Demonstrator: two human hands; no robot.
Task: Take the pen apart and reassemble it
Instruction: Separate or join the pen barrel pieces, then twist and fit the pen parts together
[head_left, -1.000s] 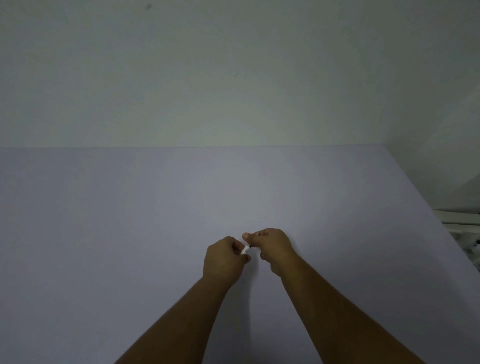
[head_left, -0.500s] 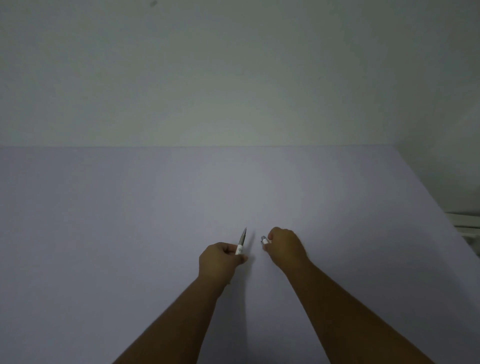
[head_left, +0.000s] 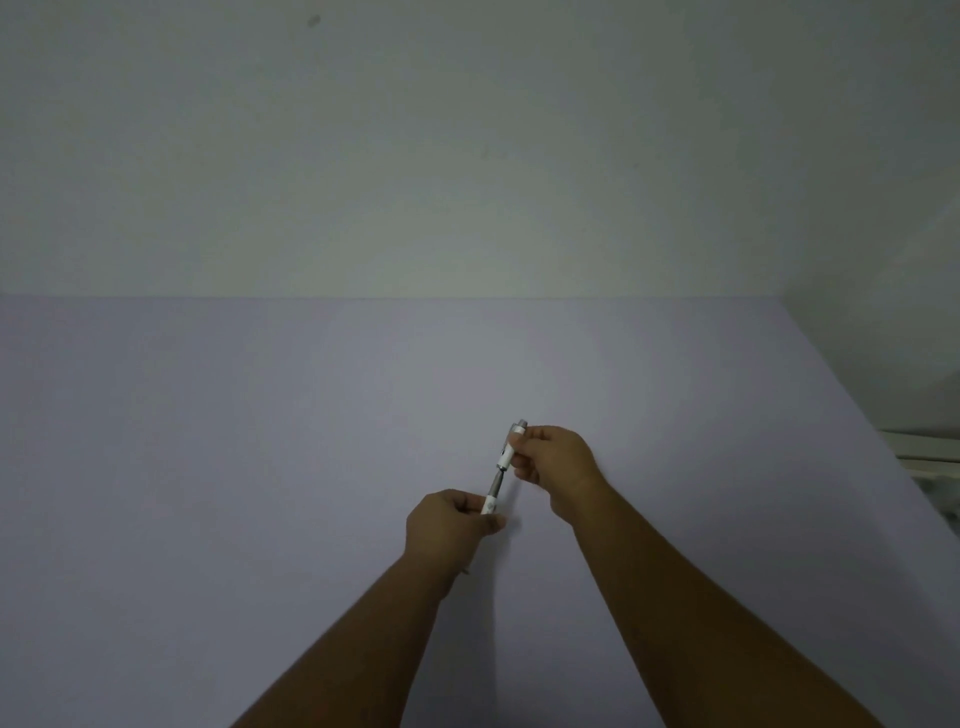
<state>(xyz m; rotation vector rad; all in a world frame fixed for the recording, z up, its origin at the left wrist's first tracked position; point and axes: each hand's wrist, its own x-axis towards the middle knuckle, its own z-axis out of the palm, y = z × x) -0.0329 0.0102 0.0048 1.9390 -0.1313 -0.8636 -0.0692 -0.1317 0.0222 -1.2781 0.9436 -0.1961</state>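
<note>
The slim white plastic pen (head_left: 500, 470), partly pulled apart so a grey inner tube shows between its halves, is held above the pale lilac table (head_left: 208, 467). The lower half is pinched in the closed left hand (head_left: 451, 525), the upper half in the closed right hand (head_left: 556, 462). It is judged light, stiff and slippery; each half is best gripped near the joint.
</note>
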